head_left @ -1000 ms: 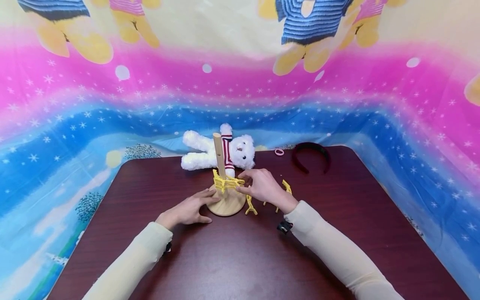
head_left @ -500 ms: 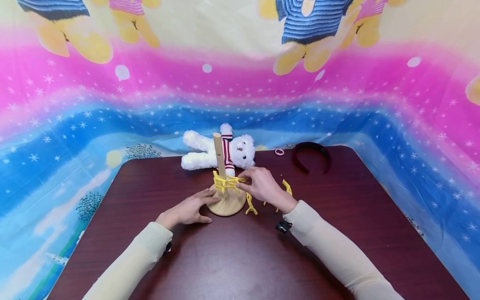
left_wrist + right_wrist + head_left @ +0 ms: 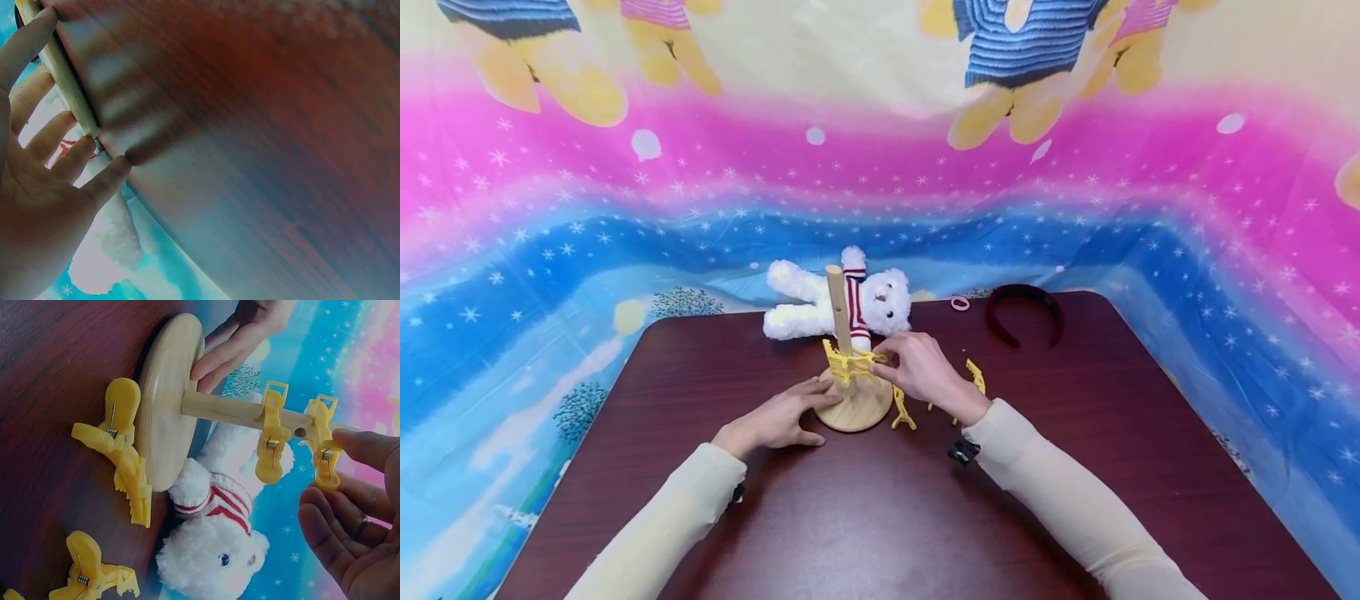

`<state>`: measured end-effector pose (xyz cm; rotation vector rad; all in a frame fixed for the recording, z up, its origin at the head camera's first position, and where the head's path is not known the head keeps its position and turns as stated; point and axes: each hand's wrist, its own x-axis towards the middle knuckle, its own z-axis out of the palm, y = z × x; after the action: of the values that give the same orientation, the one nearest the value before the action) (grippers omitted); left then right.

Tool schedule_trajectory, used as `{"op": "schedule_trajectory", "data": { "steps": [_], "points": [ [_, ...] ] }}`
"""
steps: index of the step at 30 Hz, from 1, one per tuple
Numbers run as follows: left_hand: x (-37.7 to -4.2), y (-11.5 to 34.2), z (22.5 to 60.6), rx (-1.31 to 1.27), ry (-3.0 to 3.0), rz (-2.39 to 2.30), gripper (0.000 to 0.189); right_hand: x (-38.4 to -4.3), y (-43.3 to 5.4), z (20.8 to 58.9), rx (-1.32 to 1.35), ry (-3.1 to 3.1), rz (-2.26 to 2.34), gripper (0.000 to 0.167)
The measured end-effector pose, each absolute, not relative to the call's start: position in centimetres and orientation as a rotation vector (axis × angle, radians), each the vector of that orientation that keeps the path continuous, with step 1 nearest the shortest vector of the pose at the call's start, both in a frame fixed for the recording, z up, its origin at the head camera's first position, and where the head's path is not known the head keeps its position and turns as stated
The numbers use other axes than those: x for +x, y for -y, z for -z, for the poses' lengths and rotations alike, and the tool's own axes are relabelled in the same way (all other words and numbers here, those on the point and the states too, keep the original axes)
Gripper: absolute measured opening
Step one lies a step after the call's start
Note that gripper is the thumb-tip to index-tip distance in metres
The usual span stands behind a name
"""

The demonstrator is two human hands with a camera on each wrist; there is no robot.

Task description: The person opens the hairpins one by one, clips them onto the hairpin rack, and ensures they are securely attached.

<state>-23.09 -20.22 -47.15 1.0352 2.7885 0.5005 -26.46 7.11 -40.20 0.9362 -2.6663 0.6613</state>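
A wooden stand with a round base (image 3: 855, 417) and an upright post (image 3: 838, 304) is at the middle of the table. Two yellow plastic spring clips are on the post. The lower clip (image 3: 272, 434) grips it, untouched by fingers. My right hand (image 3: 922, 364) pinches the handle end of the upper clip (image 3: 325, 440) between thumb and fingers; this clip's jaws are at the post by a small hole. My left hand (image 3: 772, 417) lies spread with its fingertips on the left of the base and its thumb toward the table.
Loose yellow clips, such as this clip (image 3: 119, 434) and another clip (image 3: 87, 569), lie right of the base. Behind the stand lies a white teddy bear (image 3: 886, 302) in a striped top. A pink ring (image 3: 960, 303) and a dark red headband (image 3: 1026, 293) are at the back right.
My right hand has shifted very slightly up and left, still pinching the clip at the post. My left hand has stayed on the base.
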Motion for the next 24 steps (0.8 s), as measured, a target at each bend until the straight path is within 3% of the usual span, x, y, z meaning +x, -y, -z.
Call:
{"op": "schedule_trajectory", "data": {
  "steps": [15,24],
  "points": [
    [-23.0,20.1,47.0,1.049,-2.791,-0.495,0.073,-26.5,-7.5,40.3,0.847,2.73,-0.745,0.037],
    [-23.0,20.1,46.9,1.048,-2.79,-0.506,0.073,-26.2,-8.8,40.2,0.81,2.769,-0.847,0.041]
  ]
}}
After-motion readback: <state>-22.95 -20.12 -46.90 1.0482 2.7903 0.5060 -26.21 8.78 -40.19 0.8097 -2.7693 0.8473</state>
